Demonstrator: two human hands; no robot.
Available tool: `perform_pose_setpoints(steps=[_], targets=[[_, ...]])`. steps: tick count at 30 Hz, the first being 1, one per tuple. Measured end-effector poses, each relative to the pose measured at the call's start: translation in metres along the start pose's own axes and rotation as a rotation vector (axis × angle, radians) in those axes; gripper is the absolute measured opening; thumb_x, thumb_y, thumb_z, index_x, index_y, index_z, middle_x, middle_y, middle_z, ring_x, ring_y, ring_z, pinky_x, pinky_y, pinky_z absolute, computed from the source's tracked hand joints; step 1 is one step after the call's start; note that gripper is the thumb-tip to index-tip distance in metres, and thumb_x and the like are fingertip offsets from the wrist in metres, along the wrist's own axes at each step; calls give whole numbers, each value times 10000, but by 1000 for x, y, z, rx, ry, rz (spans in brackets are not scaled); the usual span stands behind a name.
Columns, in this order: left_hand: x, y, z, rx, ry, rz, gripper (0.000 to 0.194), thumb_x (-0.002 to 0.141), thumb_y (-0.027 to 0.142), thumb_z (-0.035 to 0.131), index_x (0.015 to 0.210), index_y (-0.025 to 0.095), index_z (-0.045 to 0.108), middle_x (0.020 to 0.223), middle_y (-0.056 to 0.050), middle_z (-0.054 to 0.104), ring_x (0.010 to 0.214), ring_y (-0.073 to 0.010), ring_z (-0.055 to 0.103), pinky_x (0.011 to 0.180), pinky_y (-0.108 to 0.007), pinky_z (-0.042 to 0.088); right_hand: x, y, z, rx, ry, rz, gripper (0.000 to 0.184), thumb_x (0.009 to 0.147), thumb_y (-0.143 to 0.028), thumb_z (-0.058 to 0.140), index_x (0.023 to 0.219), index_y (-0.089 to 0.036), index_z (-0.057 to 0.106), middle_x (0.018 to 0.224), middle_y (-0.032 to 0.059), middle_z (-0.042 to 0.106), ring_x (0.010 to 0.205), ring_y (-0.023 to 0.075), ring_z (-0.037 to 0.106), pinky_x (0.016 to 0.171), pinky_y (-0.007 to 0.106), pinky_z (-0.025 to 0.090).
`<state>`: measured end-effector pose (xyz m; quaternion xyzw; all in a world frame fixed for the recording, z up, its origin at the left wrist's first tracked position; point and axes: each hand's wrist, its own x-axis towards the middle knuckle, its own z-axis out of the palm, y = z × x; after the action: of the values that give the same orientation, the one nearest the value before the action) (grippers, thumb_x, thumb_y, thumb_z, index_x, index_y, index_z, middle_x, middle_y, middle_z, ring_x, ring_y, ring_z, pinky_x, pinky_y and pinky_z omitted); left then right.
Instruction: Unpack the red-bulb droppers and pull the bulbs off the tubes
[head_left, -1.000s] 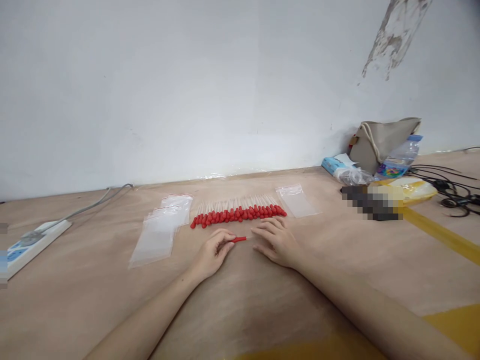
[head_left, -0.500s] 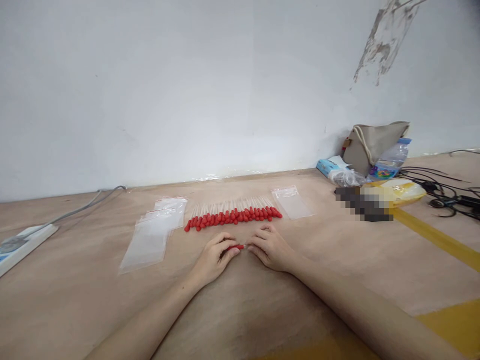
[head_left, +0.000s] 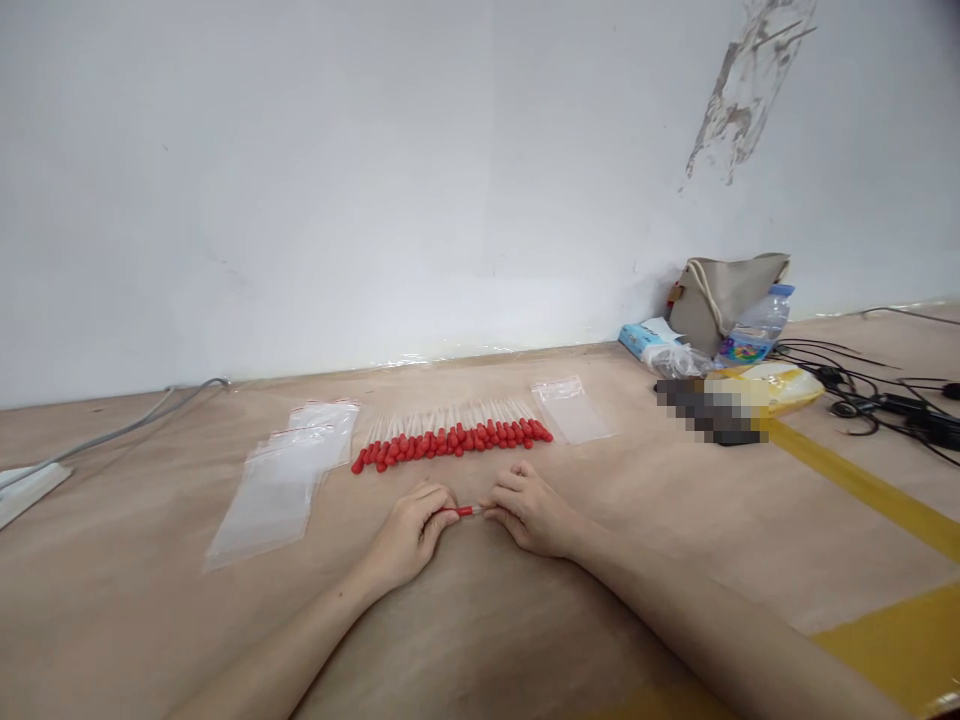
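Note:
My left hand (head_left: pixel 420 528) is closed in a pinch on the red end of a small red-and-pale stick (head_left: pixel 466 511). My right hand (head_left: pixel 525 508) pinches the pale end, and only the short middle stretch shows between my fingertips. Just beyond my hands lies a row of similar red-headed sticks (head_left: pixel 457 438), their bulbous red heads toward me and thin pale stems pointing to the wall. Overlapping clear zip bags (head_left: pixel 262 500) lie flat to the left of the row. One more zip bag (head_left: pixel 572 410) is at its right end.
Brown paper covers the table (head_left: pixel 135 600), with yellow tape (head_left: pixel 862 485) on the right. Back right are a grey bag (head_left: pixel 735 290), a blue box (head_left: pixel 641 338), a plastic bottle (head_left: pixel 772 315), a yellow-white packet (head_left: pixel 787 388) and black cables (head_left: pixel 877 400). A white power strip (head_left: pixel 37 490) sits at left.
The view has turned slightly right, so the scene sits further left. More of the red part of the held stick shows between my fingers. Both hands keep their pinch.

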<state>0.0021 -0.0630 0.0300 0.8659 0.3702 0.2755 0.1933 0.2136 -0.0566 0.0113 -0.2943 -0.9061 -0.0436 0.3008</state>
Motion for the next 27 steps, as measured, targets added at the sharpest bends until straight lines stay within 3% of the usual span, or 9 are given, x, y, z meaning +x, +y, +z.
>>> perform_pose_setpoints(steps=[27], targets=[[-6, -2, -4, -112, -61, -37, 257, 894, 265, 348, 691, 172, 475, 718, -16, 519, 704, -135, 489, 658, -243, 383, -3, -3, 2, -12, 194, -77, 209, 841, -103, 379, 803, -166, 574, 621, -7, 463, 578, 98, 355, 649, 260, 287]])
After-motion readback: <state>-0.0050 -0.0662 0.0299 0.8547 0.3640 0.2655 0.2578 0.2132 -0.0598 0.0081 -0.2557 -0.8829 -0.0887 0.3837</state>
